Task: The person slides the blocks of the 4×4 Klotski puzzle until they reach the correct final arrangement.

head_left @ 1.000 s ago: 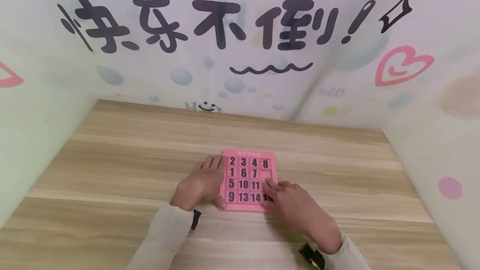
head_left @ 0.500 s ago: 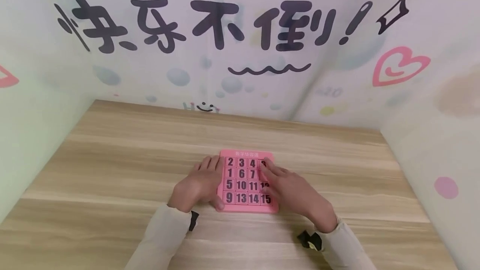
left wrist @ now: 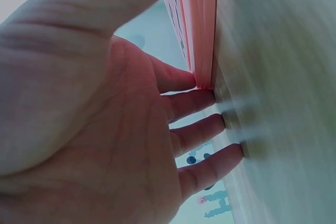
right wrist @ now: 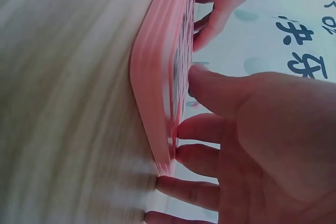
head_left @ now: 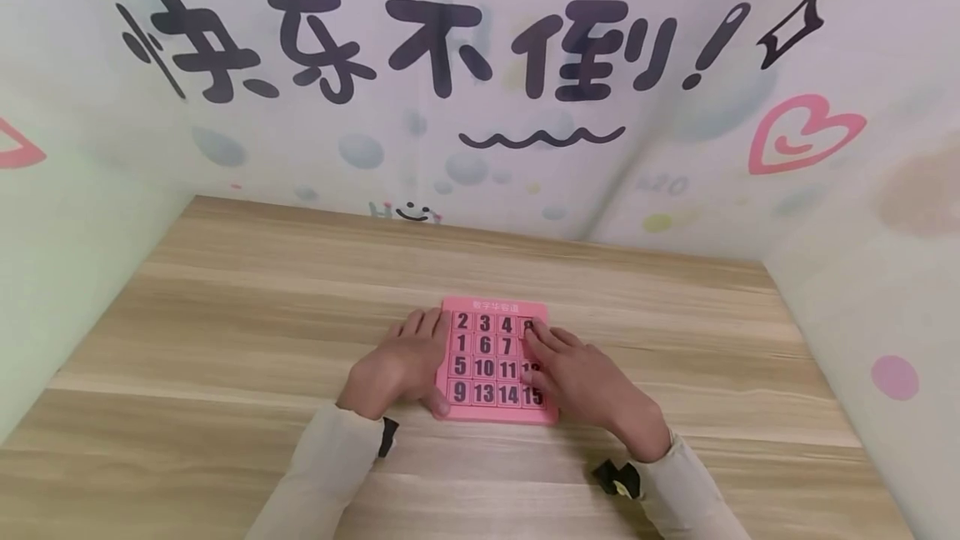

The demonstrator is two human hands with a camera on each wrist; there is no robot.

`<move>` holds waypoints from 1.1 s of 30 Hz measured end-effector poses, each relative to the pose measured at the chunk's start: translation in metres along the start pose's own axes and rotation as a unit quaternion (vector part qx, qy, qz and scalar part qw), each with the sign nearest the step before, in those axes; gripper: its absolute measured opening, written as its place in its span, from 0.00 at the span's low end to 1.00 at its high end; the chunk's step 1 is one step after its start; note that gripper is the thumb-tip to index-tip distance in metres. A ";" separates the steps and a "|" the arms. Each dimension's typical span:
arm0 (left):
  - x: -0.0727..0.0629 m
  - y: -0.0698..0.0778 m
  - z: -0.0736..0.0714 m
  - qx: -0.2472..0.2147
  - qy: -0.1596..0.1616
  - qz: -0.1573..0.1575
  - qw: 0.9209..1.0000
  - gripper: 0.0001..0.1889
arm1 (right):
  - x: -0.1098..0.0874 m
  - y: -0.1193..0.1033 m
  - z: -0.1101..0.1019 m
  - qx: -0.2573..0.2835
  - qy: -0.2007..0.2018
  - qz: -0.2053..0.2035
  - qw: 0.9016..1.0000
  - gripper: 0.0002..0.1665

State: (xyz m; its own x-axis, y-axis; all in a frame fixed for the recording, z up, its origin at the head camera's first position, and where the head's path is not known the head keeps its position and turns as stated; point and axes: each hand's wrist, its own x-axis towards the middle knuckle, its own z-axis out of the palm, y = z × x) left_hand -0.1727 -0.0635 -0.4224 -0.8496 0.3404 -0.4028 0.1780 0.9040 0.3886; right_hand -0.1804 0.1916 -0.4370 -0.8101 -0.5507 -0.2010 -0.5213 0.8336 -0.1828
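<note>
One pink number-tile board [head_left: 495,414] lies on the wood-grain table [head_left: 247,340], the left hand [head_left: 397,369] touching its left edge with spread fingers, the right hand [head_left: 588,382] resting parted fingers at its right side, partly over the far 8 tile [head_left: 527,322], a printed wall [head_left: 315,148] beyond.

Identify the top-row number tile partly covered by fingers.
The rightmost tile: the right hand partly hides it, whereas 2, 3 and 4 show whole.

Long, off-white, softly puffed sleeves [head_left: 318,461] end above a person's bare left hand [head_left: 397,369] and right hand [head_left: 588,386]; a black wrist piece [head_left: 387,437] shows at left, an angular, pale-flecked black attachment [head_left: 618,479] at right.
</note>
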 end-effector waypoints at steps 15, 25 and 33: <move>0.002 0.000 0.001 0.006 -0.001 -0.005 1.000 0.67 | -0.002 -0.001 -0.006 0.009 0.009 -0.017 1.000 0.30; 0.002 -0.002 -0.001 0.023 -0.002 -0.004 1.000 0.68 | 0.000 0.000 -0.006 -0.011 0.047 -0.046 0.998 0.24; 0.001 -0.002 0.000 0.018 -0.005 -0.002 1.000 0.67 | -0.003 -0.004 -0.006 -0.027 0.052 -0.046 0.997 0.22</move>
State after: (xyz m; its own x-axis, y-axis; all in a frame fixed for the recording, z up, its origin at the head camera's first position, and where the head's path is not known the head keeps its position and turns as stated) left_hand -0.1743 -0.0645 -0.4238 -0.8457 0.3388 -0.4123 0.1919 0.9140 0.3574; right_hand -0.1779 0.1900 -0.4295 -0.7798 -0.6204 -0.0843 -0.6066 0.7819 -0.1438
